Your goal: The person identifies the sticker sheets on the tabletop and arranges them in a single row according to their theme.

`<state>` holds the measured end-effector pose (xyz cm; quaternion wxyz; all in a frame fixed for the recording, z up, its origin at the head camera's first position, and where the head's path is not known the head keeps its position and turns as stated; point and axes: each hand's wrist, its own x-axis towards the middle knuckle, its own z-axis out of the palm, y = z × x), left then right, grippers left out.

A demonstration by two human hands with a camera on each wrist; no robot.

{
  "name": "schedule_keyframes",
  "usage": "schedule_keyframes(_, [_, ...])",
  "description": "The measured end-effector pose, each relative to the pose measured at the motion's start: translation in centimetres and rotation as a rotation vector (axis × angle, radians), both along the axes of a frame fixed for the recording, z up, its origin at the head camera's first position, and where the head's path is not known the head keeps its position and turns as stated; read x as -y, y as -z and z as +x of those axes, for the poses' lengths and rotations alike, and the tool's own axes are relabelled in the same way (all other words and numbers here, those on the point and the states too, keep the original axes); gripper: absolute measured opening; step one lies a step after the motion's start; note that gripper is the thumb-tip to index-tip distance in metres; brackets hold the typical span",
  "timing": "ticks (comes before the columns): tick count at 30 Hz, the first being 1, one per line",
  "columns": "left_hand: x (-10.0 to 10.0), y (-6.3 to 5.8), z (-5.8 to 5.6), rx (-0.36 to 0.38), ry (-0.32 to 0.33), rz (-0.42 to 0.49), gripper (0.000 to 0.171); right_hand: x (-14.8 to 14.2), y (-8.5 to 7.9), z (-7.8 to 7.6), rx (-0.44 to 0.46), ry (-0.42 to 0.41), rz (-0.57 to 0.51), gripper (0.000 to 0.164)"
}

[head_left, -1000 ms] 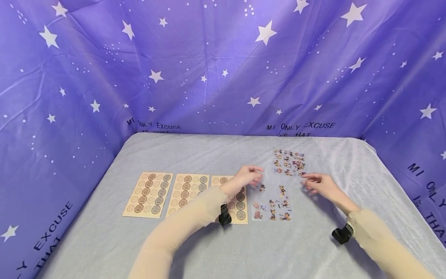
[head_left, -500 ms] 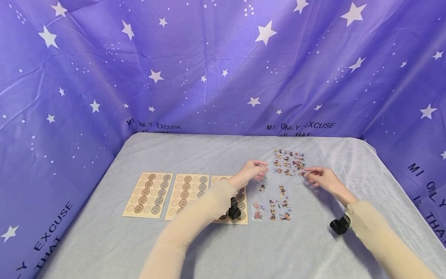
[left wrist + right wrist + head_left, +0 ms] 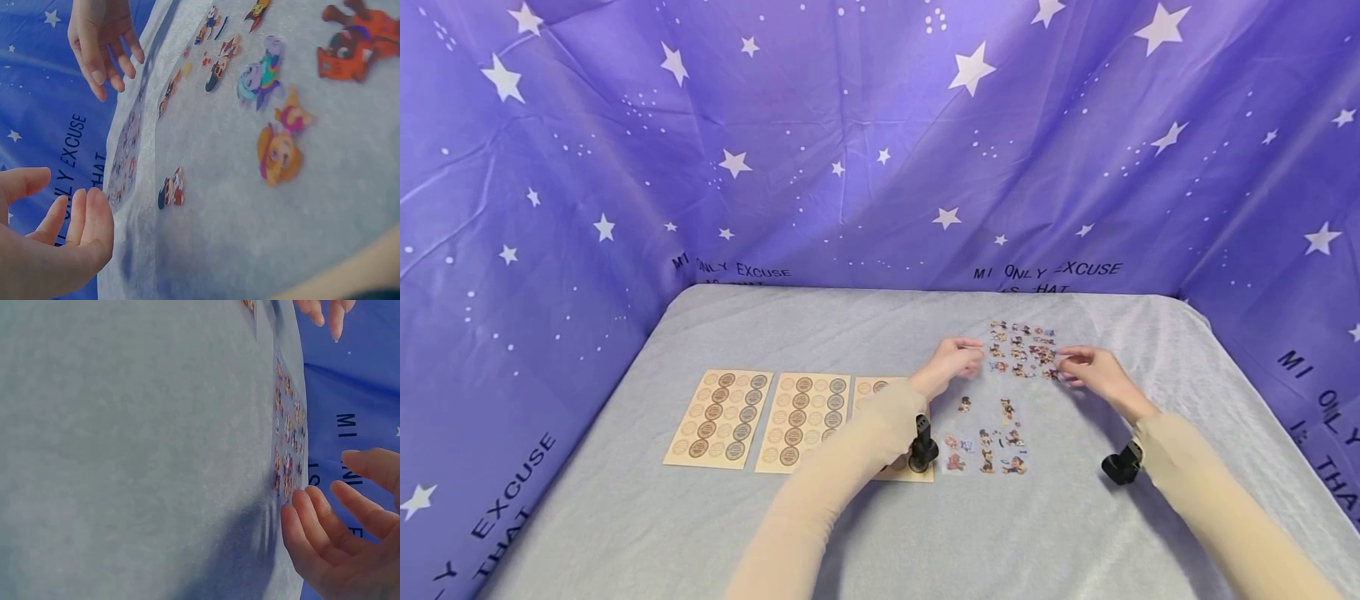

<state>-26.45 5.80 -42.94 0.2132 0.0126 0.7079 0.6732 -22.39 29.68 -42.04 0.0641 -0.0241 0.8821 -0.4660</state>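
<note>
A clear sticker sheet covered in small cartoon dog stickers lies flat toward the back right of the table. My left hand hovers at its left edge, fingers loosely bent and parted, holding nothing. On the opposite side, my right hand has its fingertips right at the sheet's right edge; the right wrist view shows these fingers spread and gently curved, with nothing between them. Nearer lies a second clear sticker sheet, with gaps among its cartoon figures; the left wrist view shows it large.
Three cream sheets of round stickers lie in a row to the left: one leftmost, one in the middle, and one partly hidden under my left sleeve. A grey cloth covers the table, with a purple star curtain behind.
My left hand has moved right and slightly away, up to the far sheet's left edge. The right hand has shifted slightly farther back along its right edge. The sheets look unmoved.
</note>
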Motion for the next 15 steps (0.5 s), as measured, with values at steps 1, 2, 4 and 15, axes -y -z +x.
schedule_keyframes(1, [-0.2, 0.0, -0.1, -0.004, -0.004, -0.003, 0.031, 0.0, 0.0, -0.1, -0.003, 0.003, -0.006, 0.044])
schedule_keyframes(2, [-0.3, 0.0, -0.1, -0.006, -0.008, -0.006, 0.031, 0.0, 0.1, -0.3, -0.008, 0.005, -0.006, 0.044])
schedule_keyframes(4, [-0.5, 0.1, -0.2, -0.008, -0.017, -0.014, 0.03, 0.0, 0.1, -0.5, -0.005, 0.012, -0.004, 0.044])
schedule_keyframes(15, [-1.7, 0.5, -0.4, -0.063, -0.064, -0.054, 0.029, -0.1, 0.7, -1.4, -0.056, 0.043, 0.064, 0.048])
